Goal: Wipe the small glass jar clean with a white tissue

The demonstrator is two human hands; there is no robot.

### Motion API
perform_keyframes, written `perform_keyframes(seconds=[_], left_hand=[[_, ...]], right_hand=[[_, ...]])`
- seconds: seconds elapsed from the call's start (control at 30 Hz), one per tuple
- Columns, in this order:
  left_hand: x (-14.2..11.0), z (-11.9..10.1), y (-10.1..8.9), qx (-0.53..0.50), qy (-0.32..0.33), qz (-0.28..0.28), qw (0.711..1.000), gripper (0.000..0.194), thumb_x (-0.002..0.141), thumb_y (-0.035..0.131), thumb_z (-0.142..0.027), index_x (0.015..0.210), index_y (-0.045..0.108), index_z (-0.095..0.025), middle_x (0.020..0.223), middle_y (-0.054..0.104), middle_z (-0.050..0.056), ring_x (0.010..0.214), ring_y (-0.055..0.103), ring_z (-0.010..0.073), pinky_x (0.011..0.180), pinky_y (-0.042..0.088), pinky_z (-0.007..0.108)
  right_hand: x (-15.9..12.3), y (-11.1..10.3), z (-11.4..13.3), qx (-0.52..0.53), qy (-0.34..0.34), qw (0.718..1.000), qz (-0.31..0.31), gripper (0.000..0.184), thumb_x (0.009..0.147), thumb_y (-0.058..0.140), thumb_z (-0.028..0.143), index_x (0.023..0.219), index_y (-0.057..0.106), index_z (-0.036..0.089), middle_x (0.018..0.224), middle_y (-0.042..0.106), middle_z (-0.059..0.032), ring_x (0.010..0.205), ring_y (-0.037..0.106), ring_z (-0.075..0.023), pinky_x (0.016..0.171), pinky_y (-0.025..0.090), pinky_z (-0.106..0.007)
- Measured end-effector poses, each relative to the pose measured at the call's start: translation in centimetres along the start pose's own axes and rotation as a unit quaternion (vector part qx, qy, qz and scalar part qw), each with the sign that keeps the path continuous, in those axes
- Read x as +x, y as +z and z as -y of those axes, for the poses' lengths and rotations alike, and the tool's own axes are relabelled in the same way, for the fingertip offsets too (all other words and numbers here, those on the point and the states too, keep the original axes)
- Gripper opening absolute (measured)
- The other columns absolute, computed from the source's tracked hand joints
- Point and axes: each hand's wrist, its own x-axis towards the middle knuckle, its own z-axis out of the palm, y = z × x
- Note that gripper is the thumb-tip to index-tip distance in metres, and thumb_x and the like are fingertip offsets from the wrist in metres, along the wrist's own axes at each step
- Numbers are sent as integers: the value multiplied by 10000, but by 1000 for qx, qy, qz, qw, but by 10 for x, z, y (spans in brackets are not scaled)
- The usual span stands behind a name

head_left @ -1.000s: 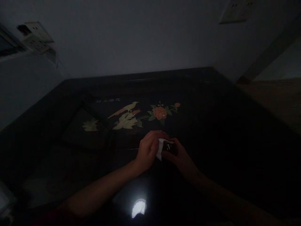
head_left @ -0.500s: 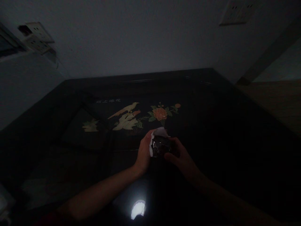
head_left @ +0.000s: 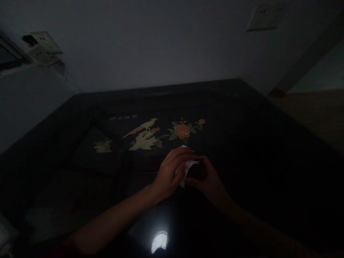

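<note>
just below the center of the frame, the left hand curls its fingers over a white cloth or tissue. beside it, the right hand bends its thumb and fingers around a dark object, too dim to identify, against the white piece's right side. both are above a glossy black tabletop, where a bird-and-flower design spans the middle. a bright reflection shines at lower center.

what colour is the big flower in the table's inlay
Orange-pink, with green leaves around the flower; the head view shows it, dimly.
</note>
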Motion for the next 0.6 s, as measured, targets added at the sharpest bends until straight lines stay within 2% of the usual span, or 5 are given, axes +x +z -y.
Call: perform_keyframes(seconds=[0.1, 0.23, 0.4, 0.5, 0.6], left_hand=[[0, 0, 0, -6, -1, 2, 1000, 315, 935, 367, -247, 1139, 594, -174, 1156, 629, 103, 1161, 519, 218, 999, 390, 404], [-2, 1, 2, -54, -17, -25, 998, 303, 933, 391, -273, 1114, 617, -185, 1133, 646, 95, 1151, 529, 226, 1008, 378, 422], [-2, -1, 5, -156, -109, -64, 980, 350, 956, 339, -304, 1019, 664, -188, 1125, 654, 74, 1125, 547, 212, 1051, 329, 405], [-2, 0, 10, -242, -200, -104, 944, 396, 952, 334, -372, 995, 670, -166, 1132, 646, 83, 1070, 575, 218, 979, 399, 362], [-5, 4, 18, -334, -318, -136, 877, 437, 938, 336, -450, 1052, 638, -156, 1028, 678, 79, 921, 628, 208, 816, 481, 320]], right_hand=[[1, 0, -2, 15, -2, 1000, 11, 557, 515, 838, 241, 963, 507, 244, 908, 658, 9, 889, 645, -201, 778, 521, -332], [0, 0, -2, 46, 14, 999, 18, 547, 503, 843, 240, 940, 515, 247, 887, 670, 9, 881, 652, -206, 768, 526, -337], [-1, 0, -1, 67, 50, 996, 15, 517, 512, 842, 249, 923, 528, 247, 912, 671, 8, 917, 649, -206, 815, 511, -347], [-1, 0, 0, 65, 65, 996, 12, 515, 519, 839, 255, 940, 542, 244, 930, 674, 3, 914, 648, -206, 821, 505, -349], [0, 0, 1, 63, 71, 995, 12, 493, 532, 835, 289, 938, 560, 236, 930, 676, -7, 903, 643, -209, 809, 501, -350]])
